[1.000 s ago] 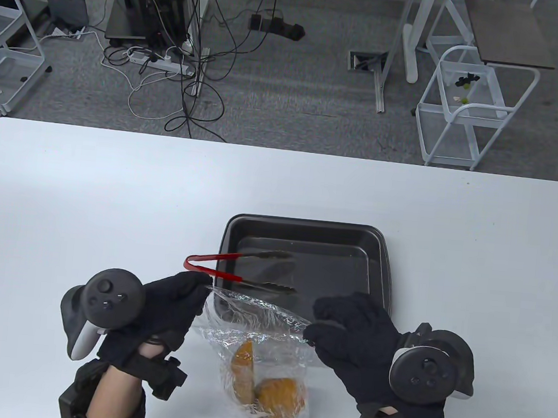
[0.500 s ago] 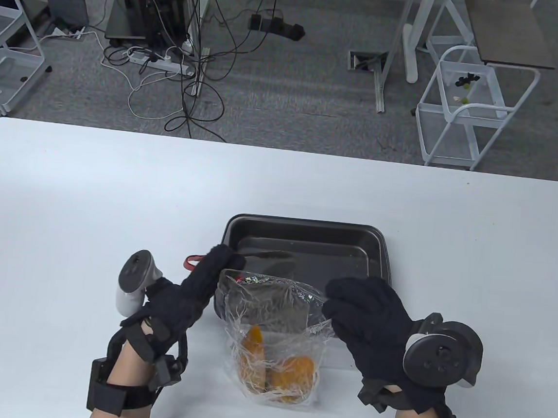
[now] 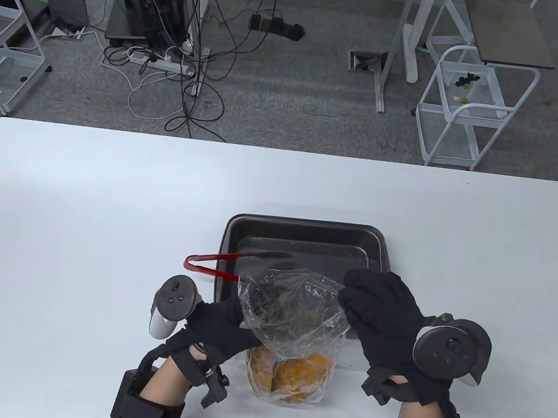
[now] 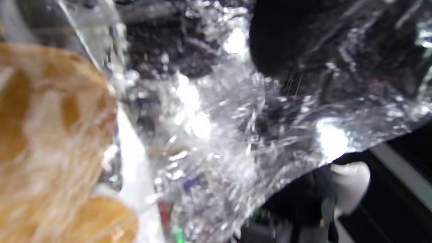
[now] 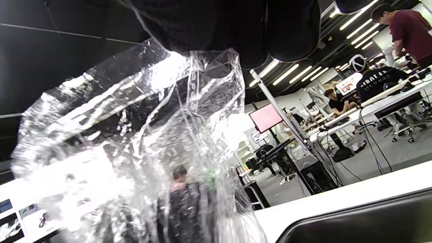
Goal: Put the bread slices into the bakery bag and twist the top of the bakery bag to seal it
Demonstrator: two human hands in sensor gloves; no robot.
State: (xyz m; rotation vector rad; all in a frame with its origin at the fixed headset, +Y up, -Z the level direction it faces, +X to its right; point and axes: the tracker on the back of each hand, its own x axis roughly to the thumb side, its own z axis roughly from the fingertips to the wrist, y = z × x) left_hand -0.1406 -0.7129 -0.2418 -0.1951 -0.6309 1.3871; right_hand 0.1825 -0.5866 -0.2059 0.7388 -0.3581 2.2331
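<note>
Nearest you on the white table (image 3: 90,192), the clear bakery bag (image 3: 294,317) stands between your two hands with its base on the tabletop. Two golden bread slices (image 3: 294,371) sit at the bottom of it, side by side and touching; the left wrist view shows them pressed against the crinkled film (image 4: 50,118).

Your left hand (image 3: 215,323) comes in at the bag's left side, about halfway up, fingers reaching in under the bunched plastic. The film hides the fingertips there, so I cannot tell how tightly that grip is closed.

Your right hand (image 3: 385,308) is at the bag's upper right edge with its fingers curled. In the right wrist view the gloved fingers (image 5: 216,30) close on a gathered fold of the bag (image 5: 141,135) at the top, so this grip has hold of the plastic.

The upper part of the bag is loose and rumpled, leaning back over the near edge of the dark baking tray (image 3: 378,242) just behind it. Red-handled tongs (image 3: 210,266) lie across the tray's left rim, handle end out over the table, tips inside the tray and partly covered by the bag.
</note>
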